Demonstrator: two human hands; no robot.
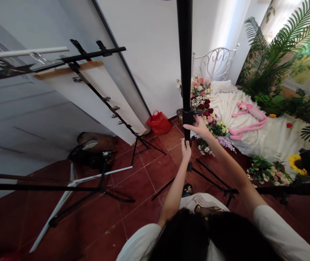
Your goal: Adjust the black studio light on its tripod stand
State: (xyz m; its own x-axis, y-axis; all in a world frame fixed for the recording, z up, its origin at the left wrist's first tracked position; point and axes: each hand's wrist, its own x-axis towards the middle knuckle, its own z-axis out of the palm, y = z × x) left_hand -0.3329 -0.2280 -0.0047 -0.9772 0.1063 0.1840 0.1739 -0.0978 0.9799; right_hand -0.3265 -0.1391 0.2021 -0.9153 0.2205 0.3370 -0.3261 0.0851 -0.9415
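Note:
A black light stand [185, 54] rises upright in front of me, its collar and clamp knob at about the middle of the view. My left hand [186, 150] is wrapped round the pole just below the collar. Higher up, my right hand [198, 127] is at the collar, its thumb stretched across the front of the pole and its other fingers up at the knob [197, 113]. Those fingertips are partly hidden behind the knob and pole. The stand's dark legs [212, 170] spread over the tiles below my arms.
Left stands a backdrop frame with hanging white sheets [108, 94] held by clips. A red bag [159, 122] sits by the wall. White and black tripod legs [59, 204] cross the left floor. Right, flowers [205, 105] line a white-draped bed [222, 105] with a pink plush toy [255, 116].

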